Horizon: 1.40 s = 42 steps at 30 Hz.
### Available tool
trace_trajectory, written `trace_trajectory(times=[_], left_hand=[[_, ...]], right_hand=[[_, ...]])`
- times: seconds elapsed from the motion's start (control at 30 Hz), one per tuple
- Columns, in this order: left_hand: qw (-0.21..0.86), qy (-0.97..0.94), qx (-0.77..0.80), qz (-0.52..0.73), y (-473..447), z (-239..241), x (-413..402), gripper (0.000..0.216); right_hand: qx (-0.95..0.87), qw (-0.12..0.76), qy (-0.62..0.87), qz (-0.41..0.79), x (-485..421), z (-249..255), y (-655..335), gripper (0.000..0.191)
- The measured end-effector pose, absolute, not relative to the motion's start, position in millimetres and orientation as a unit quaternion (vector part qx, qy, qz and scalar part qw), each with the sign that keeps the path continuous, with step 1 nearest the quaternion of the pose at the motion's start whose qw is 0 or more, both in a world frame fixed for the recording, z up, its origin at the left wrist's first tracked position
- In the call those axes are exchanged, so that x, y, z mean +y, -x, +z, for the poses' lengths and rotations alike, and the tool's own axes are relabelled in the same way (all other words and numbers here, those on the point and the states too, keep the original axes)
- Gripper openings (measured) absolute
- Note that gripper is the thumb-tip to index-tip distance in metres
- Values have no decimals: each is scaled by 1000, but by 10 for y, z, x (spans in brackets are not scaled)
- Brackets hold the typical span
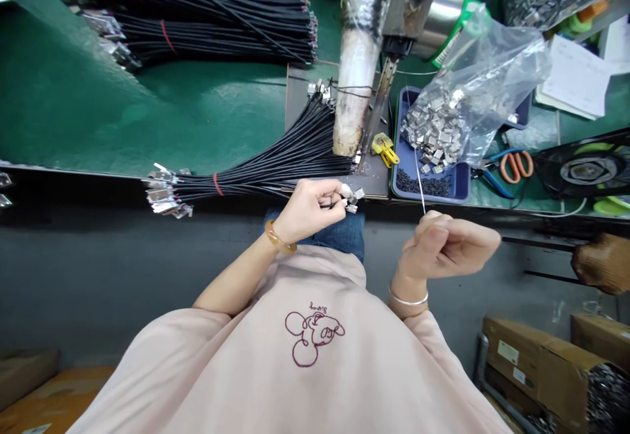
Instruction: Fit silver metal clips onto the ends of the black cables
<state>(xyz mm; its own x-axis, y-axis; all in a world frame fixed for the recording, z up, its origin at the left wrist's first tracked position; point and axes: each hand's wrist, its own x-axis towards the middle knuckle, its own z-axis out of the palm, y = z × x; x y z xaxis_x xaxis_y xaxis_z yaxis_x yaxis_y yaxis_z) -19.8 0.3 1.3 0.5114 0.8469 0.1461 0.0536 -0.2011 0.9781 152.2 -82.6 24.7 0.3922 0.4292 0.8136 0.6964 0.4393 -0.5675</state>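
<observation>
In the head view, you are pinching a small metal connector (352, 201) between the thumb and fingertips of your left hand (308, 212), the fingers closing on it just off the near edge of the green bench (197, 112), over your lap. The connector is sitting at the end of a black lead that seems to be coming out of the cable bundle (275, 170) lying beside that hand. Its long axis is running roughly left to right along the bench edge, with the free end pointing toward your right hand (445, 247). That hand is curling into a loose fist, the fingers closing on a thin wire (420, 188) that is rising away from you toward the blue tray (462, 181), leaning slightly left. The two hands are staying apart, so you appear to be readying the connector end and the wire for joining, with the wrapped tool (352, 92) standing just beyond. The next move is calling for a steady pinch, the connector's open end being kept facing the wire tip, and both being brought together without bending the strand.
</observation>
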Motion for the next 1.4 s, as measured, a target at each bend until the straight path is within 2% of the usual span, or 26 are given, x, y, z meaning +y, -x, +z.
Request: trace_trajectory(times=[0.13, 0.27, 0.43, 0.6, 0.8, 0.93, 1.07, 1.23, 1.33, 1.4], left_hand=[[539, -669, 330, 391, 157, 20, -14, 10], [545, -658, 345, 389, 151, -23, -21, 18], [550, -657, 337, 390, 169, -76, -8, 19], [542, -682, 325, 367, 181, -73, 15, 20], [539, -689, 340, 346, 206, -96, 20, 19], [563, -659, 342, 363, 214, -91, 23, 18], [584, -647, 323, 368, 182, -30, 19, 14], [495, -713, 313, 385, 128, 59, -7, 14], [510, -703, 322, 377, 112, 59, 3, 14], [541, -679, 334, 368, 106, 40, 24, 16]], right_hand=[[-607, 517, 604, -12, -883, 325, -1522, 16], [-617, 427, 658, 61, -830, 271, -1487, 11], [-648, 393, 647, 83, -752, 116, -1450, 11], [-679, 375, 631, 37, -660, -9, -1409, 7], [-751, 313, 580, 26, -674, 157, -1506, 8], [-653, 337, 679, 0, -747, 355, -1873, 9], [-593, 260, 760, -59, -642, 315, -2441, 16], [-572, 178, 800, 29, -402, 210, -2870, 8], [-583, 150, 796, 67, -358, 256, -2873, 7], [-579, 183, 792, 57, -383, 296, -2778, 8]])
